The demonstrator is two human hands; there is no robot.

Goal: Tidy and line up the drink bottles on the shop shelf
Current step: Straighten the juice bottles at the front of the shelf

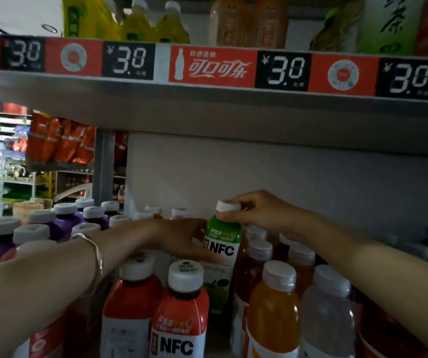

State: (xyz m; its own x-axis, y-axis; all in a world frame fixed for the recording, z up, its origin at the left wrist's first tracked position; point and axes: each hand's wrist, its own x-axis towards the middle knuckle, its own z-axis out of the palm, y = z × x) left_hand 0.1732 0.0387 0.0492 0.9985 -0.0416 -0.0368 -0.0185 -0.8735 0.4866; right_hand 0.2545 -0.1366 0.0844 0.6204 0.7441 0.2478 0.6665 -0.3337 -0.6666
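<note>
A green NFC juice bottle (223,239) with a white cap stands upright in the middle of the shelf. My right hand (256,210) pinches its neck just below the cap. My left hand (182,241), a silver bangle on its wrist, wraps around the bottle's body from the left. In front stand two red NFC bottles (182,311), with an orange bottle (272,306) and a clear bottle (326,313) to the right. Purple bottles (60,223) fill the left side.
The shelf above (207,109) hangs low over the bottles, with red price strips marked 3.0. A grey back wall (285,177) closes the shelf behind. At the far left the shop aisle shows, with a person and snack racks.
</note>
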